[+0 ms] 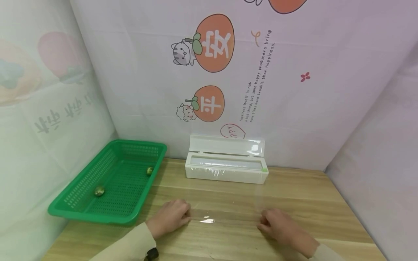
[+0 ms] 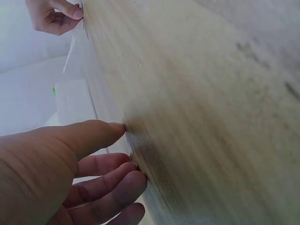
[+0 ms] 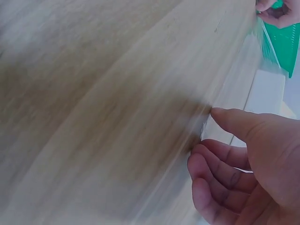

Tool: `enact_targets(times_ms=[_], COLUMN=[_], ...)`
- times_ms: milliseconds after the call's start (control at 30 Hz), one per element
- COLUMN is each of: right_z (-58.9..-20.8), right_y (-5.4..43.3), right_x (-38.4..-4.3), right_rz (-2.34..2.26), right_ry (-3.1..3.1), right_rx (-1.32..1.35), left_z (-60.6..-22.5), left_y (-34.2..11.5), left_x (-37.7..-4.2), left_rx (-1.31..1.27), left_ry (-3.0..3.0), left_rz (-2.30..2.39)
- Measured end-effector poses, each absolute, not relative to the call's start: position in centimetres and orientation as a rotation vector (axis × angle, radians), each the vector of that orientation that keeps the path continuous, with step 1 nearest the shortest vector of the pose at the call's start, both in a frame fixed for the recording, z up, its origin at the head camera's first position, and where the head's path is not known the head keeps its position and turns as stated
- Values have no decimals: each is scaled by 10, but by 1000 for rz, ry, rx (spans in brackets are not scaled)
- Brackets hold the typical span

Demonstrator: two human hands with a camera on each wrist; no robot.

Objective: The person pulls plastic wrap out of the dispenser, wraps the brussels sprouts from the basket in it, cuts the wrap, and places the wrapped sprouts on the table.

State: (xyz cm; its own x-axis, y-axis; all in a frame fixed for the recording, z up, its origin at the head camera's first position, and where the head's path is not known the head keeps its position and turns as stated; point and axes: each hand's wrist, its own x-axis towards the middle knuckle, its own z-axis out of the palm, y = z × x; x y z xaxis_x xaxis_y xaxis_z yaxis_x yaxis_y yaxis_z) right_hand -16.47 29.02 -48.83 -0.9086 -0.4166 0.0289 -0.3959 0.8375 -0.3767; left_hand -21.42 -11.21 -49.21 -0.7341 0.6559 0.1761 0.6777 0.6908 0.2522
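Note:
A sheet of clear plastic wrap (image 1: 209,220) stretches low over the wooden table, from a white dispenser box (image 1: 225,175) toward both hands. My left hand (image 1: 171,216) holds its near left corner, with fingers curled and thumb tip down at the table surface. At the near right corner my right hand (image 1: 279,226) grips the film, fingers bent the same way. Each wrist view shows its own hand close up, the left hand (image 2: 89,168) and the right hand (image 3: 239,164), with thumb and fingertips at the film's edge. The box's clear lid (image 1: 226,145) stands raised.
A green plastic basket (image 1: 93,219) stands on the left with two small round yellowish-green things (image 1: 99,191) inside. Printed white cloth (image 1: 147,90) hangs behind the table (image 1: 303,188) and along both sides. The box sits against the back cloth.

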Motion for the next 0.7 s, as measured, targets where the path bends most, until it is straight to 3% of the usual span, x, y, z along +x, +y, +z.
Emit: enact_targets(times_ms=[400,700], right_z=[-480,-488], right_y=[298,300], right_x=[-169,-173], right_rz=[-652,-658], right_ry=[3002,2987], right_rx=[-617,-741], left_z=[-491,-488], left_y=[-116,-116], left_x=[-215,-214], left_rx=[-1063,-1066], left_ry=[-2833,-2824], left_rz=[-464,-446])
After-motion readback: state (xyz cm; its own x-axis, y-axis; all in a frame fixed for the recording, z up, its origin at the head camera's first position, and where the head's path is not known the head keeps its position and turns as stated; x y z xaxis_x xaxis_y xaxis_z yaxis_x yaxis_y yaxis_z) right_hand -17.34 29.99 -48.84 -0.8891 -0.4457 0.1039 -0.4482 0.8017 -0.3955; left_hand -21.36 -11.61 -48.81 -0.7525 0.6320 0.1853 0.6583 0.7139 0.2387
